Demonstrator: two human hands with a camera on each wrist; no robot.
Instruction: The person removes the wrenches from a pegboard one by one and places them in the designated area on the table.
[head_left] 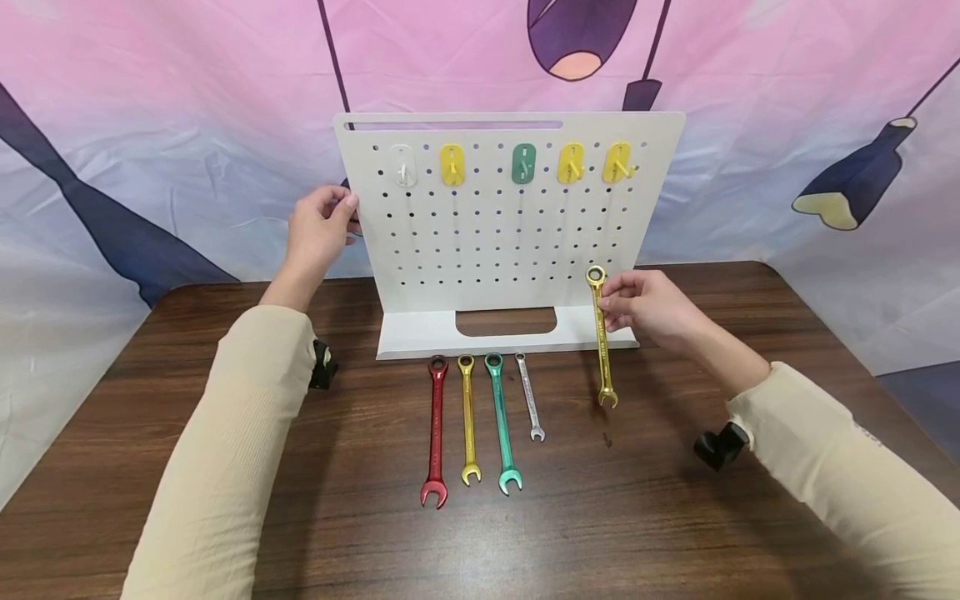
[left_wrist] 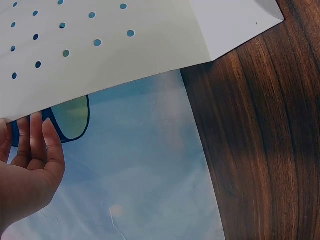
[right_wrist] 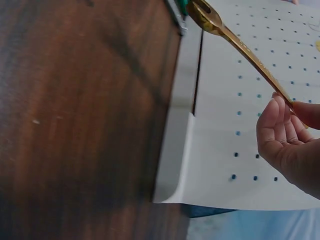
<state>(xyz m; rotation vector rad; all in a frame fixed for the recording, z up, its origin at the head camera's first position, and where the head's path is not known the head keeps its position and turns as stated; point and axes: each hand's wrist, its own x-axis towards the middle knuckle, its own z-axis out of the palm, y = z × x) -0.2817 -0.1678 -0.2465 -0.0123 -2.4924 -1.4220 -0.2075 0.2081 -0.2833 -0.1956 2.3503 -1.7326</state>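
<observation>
My right hand [head_left: 651, 307] pinches a gold combination wrench [head_left: 602, 342] near its ring end, in front of the lower right part of a white pegboard [head_left: 495, 225]. The wrench hangs nearly upright, ring end up and open jaw down. In the right wrist view, its open end [right_wrist: 205, 17] points away from the fingers. At the board's left edge, my left hand [head_left: 318, 225] grips with the thumb at the front and fingers behind. On the table lie a red wrench [head_left: 436, 429], a smaller gold wrench [head_left: 468, 417], a green wrench [head_left: 502, 425] and a short silver wrench [head_left: 529, 396].
Along the board's upper part sit a white hook [head_left: 403, 167], a yellow hook [head_left: 452, 165], a green hook [head_left: 523, 164] and two more yellow hooks to their right. The board's base stands on the dark wooden table [head_left: 360, 533]. A patterned cloth [head_left: 225, 100] hangs behind.
</observation>
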